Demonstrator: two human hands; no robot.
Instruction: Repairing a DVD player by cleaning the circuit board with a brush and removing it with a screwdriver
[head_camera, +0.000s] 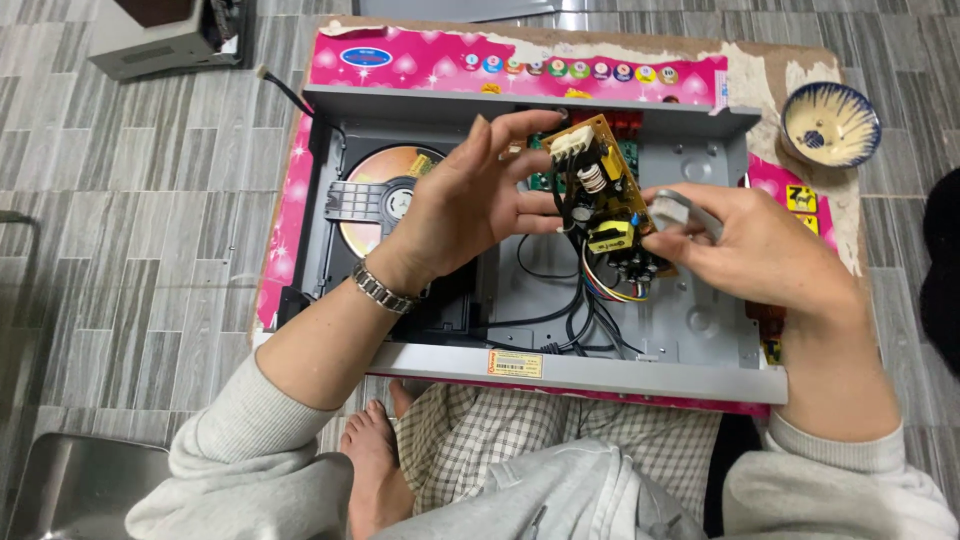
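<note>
Reaching in from lower left, wrist bent back: left hand (470, 205), fingers spread wide, fingertips touching yellow circuit board (603, 195) at frame centre, raised tilted over open grey disc player (700, 170). Right of centre: right hand (755, 245), pinching board's lower edge.

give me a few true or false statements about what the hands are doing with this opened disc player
1. The left hand touches the yellow circuit board. True.
2. The circuit board lies flat in the grey player case. False: it is held tilted above the case, wires hanging from it.
3. A disc sits in the tray on the left. True.
4. The blue-and-white bowl stands inside the case. False: it stands outside, on the board's far right corner.
5. The right hand wears a metal watch. False: the watch is on the left wrist.
</note>
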